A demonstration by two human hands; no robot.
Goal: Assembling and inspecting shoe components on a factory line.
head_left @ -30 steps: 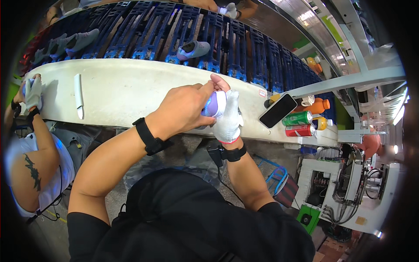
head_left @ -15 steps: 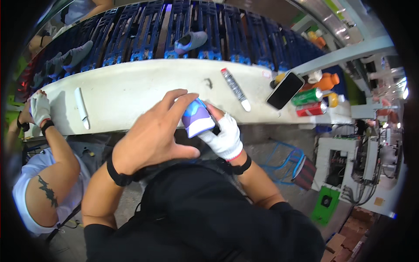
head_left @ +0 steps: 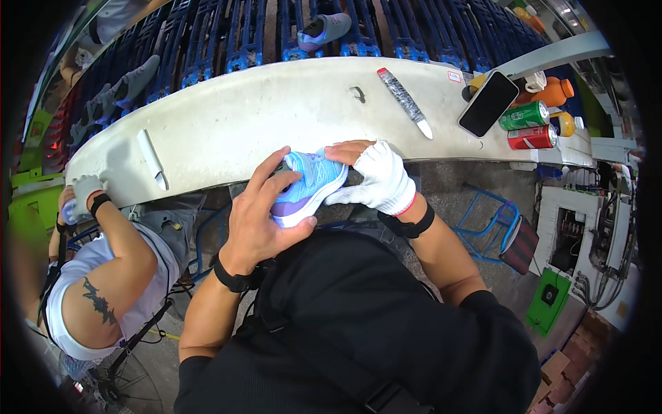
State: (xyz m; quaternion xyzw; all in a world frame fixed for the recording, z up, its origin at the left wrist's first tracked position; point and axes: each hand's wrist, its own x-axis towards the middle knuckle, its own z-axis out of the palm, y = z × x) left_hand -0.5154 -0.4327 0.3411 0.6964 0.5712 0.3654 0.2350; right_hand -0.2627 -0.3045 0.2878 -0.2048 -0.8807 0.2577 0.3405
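Observation:
A small light-blue and purple sneaker (head_left: 314, 178) with a white sole is held in front of my body, at the near edge of the white worktable (head_left: 234, 124). My bare left hand (head_left: 256, 214) wraps around its left end, fingers on top and thumb low by the sole. Around the other end closes my right hand (head_left: 378, 178), in a white glove with bare fingertips. The sneaker lies side-on, its sole edge toward me. Part of its upper is hidden behind my fingers.
A white-handled blade (head_left: 150, 159) lies left, a red-capped marker-like tool (head_left: 405, 103) right of centre. Phone (head_left: 488, 103), green can (head_left: 524, 116) and red can (head_left: 532, 137) are at right. Blue conveyor slats carry another sneaker (head_left: 324, 31) beyond. A co-worker's gloved hand (head_left: 86, 190) is at left.
The sneaker has turned from toe or heel end-on to side-on. My left hand, earlier spread beside it, now grips it. The view has shifted, and the sneaker on the conveyor sits farther up.

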